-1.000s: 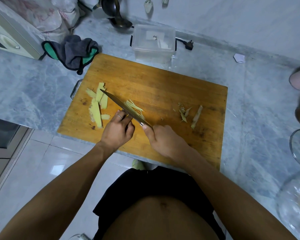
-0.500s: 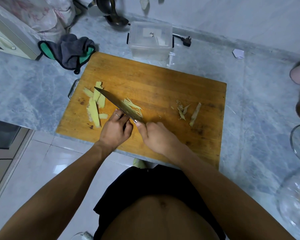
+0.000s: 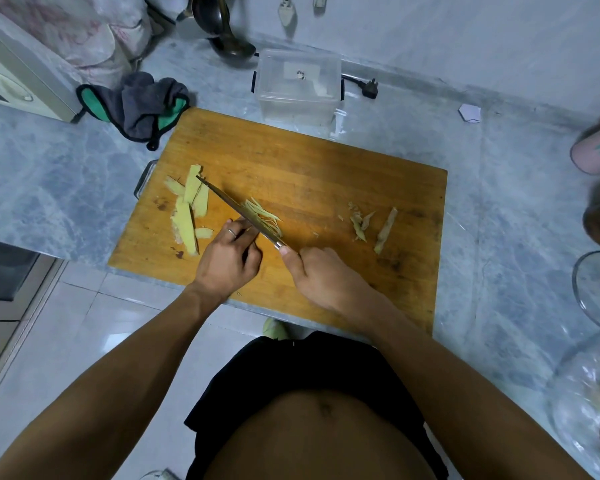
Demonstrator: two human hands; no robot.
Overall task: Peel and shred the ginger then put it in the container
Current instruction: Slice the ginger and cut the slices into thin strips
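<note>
Clear container holds a few ginger shreds.

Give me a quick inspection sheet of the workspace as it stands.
Surface: grey marble counter; wooden cutting board on it.
Job's things: ginger slices at board's left; ginger shreds beside the knife; clear container behind the board.
Clutter: peel scraps at board's right; grey-green cloth.
Hands: left hand steadies ginger at the blade; right hand holds the knife handle.
Cables: black plug behind container.
Surroundings: glass bowls at right.
</note>
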